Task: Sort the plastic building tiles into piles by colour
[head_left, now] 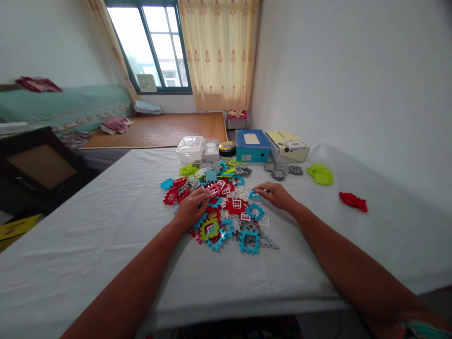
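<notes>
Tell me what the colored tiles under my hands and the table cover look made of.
Colored tiles: likely molded plastic, glossy, with crisp toothed edges and cut-out centers. Table cover: seems white woven cloth, matte, creased and draping over the edge.

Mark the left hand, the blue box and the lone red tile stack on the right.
left hand (192,208): head view, back of the hand.
blue box (253,147): head view, lid's front edge.
red tile stack (353,201): head view, middle of the stack.
</notes>
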A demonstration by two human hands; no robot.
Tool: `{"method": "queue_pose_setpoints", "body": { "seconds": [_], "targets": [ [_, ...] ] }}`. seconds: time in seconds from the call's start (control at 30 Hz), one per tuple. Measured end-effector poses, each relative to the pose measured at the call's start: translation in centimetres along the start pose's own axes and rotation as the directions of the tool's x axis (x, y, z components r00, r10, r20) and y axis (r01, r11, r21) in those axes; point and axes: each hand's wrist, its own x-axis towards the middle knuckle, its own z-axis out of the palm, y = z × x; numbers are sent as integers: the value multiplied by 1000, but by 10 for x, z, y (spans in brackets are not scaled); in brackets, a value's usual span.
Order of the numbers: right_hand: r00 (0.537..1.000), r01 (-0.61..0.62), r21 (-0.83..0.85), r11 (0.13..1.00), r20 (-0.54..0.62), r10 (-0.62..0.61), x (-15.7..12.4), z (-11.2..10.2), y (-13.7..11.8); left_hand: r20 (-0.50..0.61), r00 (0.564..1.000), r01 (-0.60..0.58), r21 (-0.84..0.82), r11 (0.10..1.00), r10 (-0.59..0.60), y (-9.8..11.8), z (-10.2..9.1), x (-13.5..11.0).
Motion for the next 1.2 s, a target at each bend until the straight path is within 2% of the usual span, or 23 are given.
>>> {"method": "queue_pose_setpoints", "body": {
  "seconds": [0.17, 0.27, 0.37, 0.47, 0.7, 0.73, 0.8, 0.9, 0.97, 1.03, 1.13, 1.2],
  "targets": [
    [976, -22, -85, 996, -218, 3, 3, -8, 16, 1, 1000, 30, 40, 999, -30, -2, -2, -1],
    [945, -137, -5, 990, -299, 130, 2, -21, 32, 2, 999, 35, 45, 998, -35, -4, -2, -2],
    [906, -257, 53, 965, -333, 260, -3, -33, 53, 10, 1000, 25, 46, 999, -25, -5, -1, -2],
    [872, -363, 34, 931, -339, 352, -9, -40, 72, 8, 1000, 15, 53, 998, -15, -4, -2, -2],
    [807, -487, -75, 870, -420, 415, -22, -53, 96, 12, 1000, 19, 57, 998, -20, -3, -5, -2],
    [806, -498, -66, 864, -403, 434, -23, -55, 98, 15, 1000, 24, 59, 998, -24, -3, -5, -2],
    [836, -487, -37, 873, -310, 453, -26, -59, 98, 20, 999, 33, 65, 997, -34, -3, -5, -2],
    [902, -427, 42, 904, -56, 428, -31, -67, 95, 22, 999, 38, 66, 997, -40, -1, -5, -2],
    [905, -420, 72, 905, 105, 412, -35, -75, 93, 25, 999, 39, 66, 997, -41, 0, -5, -2],
    [878, -451, 46, 891, 201, 434, -41, -87, 94, 31, 999, 40, 67, 997, -42, 2, -6, -1],
    [847, -486, -70, 871, 210, 489, -49, -104, 101, 40, 999, 32, 65, 997, -34, 2, -7, -1],
    [855, -475, -152, 867, 154, 496, -52, -112, 103, 37, 999, 23, 60, 998, -25, 1, -6, -1]
  ]
}}
